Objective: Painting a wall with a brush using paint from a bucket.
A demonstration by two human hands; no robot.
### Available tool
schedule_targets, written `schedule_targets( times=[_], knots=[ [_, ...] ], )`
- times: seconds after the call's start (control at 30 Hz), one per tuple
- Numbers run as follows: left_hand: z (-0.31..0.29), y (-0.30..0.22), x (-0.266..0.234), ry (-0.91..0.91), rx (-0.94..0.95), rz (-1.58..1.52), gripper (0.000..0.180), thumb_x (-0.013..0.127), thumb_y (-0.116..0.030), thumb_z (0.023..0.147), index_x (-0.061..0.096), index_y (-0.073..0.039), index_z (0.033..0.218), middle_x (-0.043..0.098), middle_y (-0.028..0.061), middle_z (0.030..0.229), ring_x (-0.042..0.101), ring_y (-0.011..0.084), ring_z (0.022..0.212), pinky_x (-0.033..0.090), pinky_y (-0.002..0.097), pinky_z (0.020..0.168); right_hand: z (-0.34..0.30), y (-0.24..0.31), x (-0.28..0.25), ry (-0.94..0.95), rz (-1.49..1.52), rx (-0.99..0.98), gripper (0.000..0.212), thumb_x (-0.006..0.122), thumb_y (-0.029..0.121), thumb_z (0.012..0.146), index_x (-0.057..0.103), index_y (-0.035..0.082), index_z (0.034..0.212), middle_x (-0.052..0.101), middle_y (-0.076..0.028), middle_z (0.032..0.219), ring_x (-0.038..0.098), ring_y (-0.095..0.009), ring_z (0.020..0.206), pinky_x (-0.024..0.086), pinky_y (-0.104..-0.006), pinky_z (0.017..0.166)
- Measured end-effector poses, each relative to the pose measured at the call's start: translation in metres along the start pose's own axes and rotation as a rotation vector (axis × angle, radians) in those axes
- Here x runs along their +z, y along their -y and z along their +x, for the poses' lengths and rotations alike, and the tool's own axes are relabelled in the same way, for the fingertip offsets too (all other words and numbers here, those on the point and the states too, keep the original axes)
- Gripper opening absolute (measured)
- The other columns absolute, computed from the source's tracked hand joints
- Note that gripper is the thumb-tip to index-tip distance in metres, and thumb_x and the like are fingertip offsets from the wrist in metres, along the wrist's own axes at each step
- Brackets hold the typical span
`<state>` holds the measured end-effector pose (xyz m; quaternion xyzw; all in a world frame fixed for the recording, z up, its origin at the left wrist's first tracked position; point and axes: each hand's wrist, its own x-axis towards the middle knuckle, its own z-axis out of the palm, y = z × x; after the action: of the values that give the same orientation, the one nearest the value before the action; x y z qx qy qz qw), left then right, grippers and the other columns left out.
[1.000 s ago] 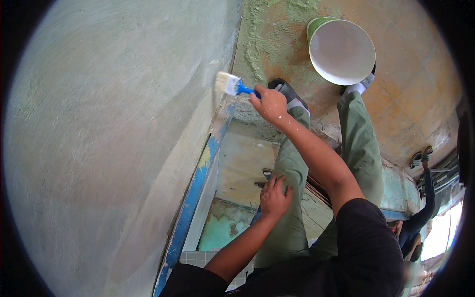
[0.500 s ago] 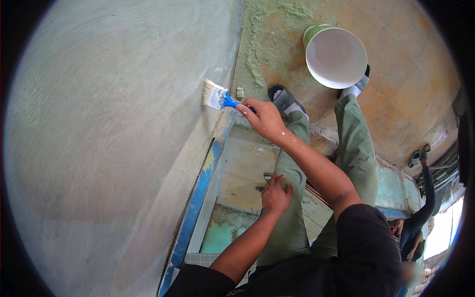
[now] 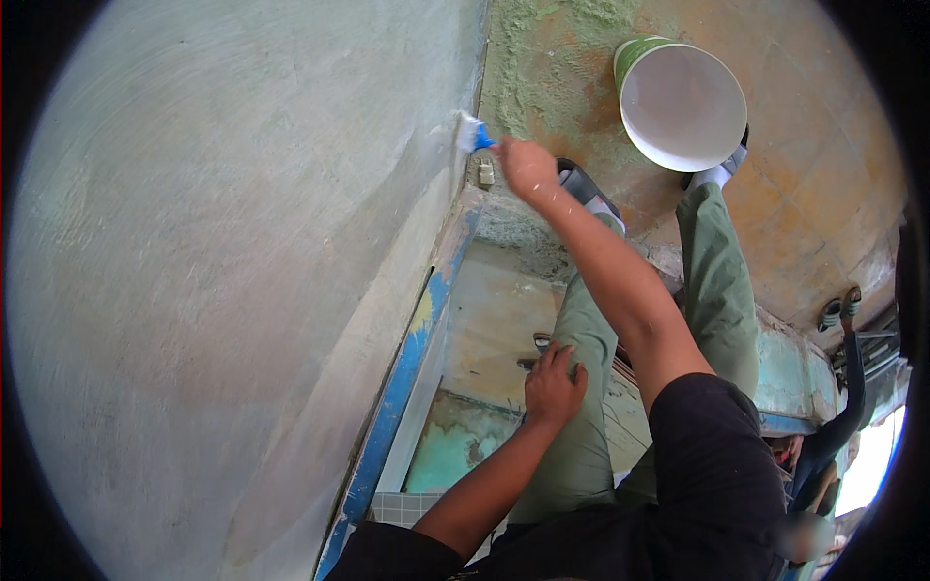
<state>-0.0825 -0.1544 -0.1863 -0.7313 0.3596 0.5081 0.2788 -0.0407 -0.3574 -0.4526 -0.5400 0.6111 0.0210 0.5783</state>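
My right hand (image 3: 529, 168) is closed round the handle of a blue paintbrush (image 3: 478, 135), low down by the foot of the wall. The brush's white bristles meet the grey wall (image 3: 262, 252) close to its bottom edge, blurred a little by motion. A damp, darker band shows on the wall beside the brush. On my left thigh, over the green trousers (image 3: 581, 426), my left hand (image 3: 555, 385) lies with its fingers spread, holding nothing. At the far right stands a white and green bucket (image 3: 683, 107); its inside looks pale, and I cannot tell what is in it.
A small pale block (image 3: 485, 172) lies by the wall's foot. A worn blue frame (image 3: 387, 407) runs along the wall's edge toward me. Light green powder (image 3: 538, 58) covers part of the tiled floor. Another person (image 3: 838, 416) is at the right rim.
My right hand and the paintbrush have moved away from me and rightward along the wall's bottom edge. The view has shifted slightly. My left hand stays on the thigh.
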Motion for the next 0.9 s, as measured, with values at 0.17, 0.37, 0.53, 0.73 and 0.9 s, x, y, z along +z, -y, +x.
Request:
schedule_targets(
  times=[0.17, 0.37, 0.53, 0.73, 0.9],
  knots=[
    [0.003, 0.004, -0.006, 0.019, -0.027, 0.026, 0.045, 0.055, -0.034, 0.085, 0.055, -0.01, 0.123, 0.047, 0.0149, 0.137, 0.049, 0.0346, 0.12, 0.041, 0.0449, 0.099, -0.081, 0.051, -0.047, -0.048, 0.275, -0.207, 0.033, 0.05, 0.034, 0.094, 0.057, 0.004, 0.082, 0.06, -0.021, 0.071, 0.059, -0.043, 0.066, 0.044, -0.0513, 0.06],
    [0.002, 0.003, -0.008, 0.029, -0.012, 0.019, 0.046, 0.056, -0.034, 0.084, 0.054, -0.01, 0.124, 0.047, 0.0151, 0.137, 0.049, 0.0349, 0.12, 0.042, 0.0452, 0.098, -0.078, 0.021, -0.045, 0.017, 0.527, -0.376, 0.031, 0.051, 0.033, 0.095, 0.058, 0.005, 0.085, 0.059, -0.021, 0.07, 0.058, -0.042, 0.066, 0.043, -0.0491, 0.058],
    [0.004, -0.002, -0.008, 0.034, 0.005, -0.032, 0.044, 0.057, -0.031, 0.085, 0.055, -0.011, 0.123, 0.047, 0.0143, 0.138, 0.049, 0.035, 0.12, 0.041, 0.0443, 0.099, 0.004, -0.03, 0.003, -0.02, 0.144, -0.059, 0.037, 0.047, 0.038, 0.096, 0.061, 0.004, 0.088, 0.063, -0.022, 0.077, 0.061, -0.042, 0.075, 0.047, -0.0507, 0.065],
    [0.002, 0.009, -0.009, -0.004, 0.019, 0.005, 0.044, 0.056, -0.032, 0.085, 0.055, -0.009, 0.123, 0.047, 0.0156, 0.137, 0.051, 0.0348, 0.118, 0.043, 0.0448, 0.097, -0.013, 0.036, -0.021, 0.006, 0.029, -0.081, 0.038, 0.048, 0.038, 0.095, 0.064, 0.004, 0.088, 0.064, -0.022, 0.077, 0.063, -0.042, 0.076, 0.048, -0.0509, 0.066],
    [0.004, 0.007, -0.013, 0.028, 0.004, 0.012, 0.045, 0.055, -0.032, 0.086, 0.054, -0.009, 0.124, 0.047, 0.0149, 0.137, 0.051, 0.0349, 0.118, 0.042, 0.0446, 0.097, -0.086, 0.046, -0.086, -0.009, 0.351, -0.447, 0.034, 0.058, 0.041, 0.089, 0.059, 0.007, 0.081, 0.058, -0.017, 0.067, 0.059, -0.038, 0.064, 0.045, -0.0448, 0.055]
  ],
)
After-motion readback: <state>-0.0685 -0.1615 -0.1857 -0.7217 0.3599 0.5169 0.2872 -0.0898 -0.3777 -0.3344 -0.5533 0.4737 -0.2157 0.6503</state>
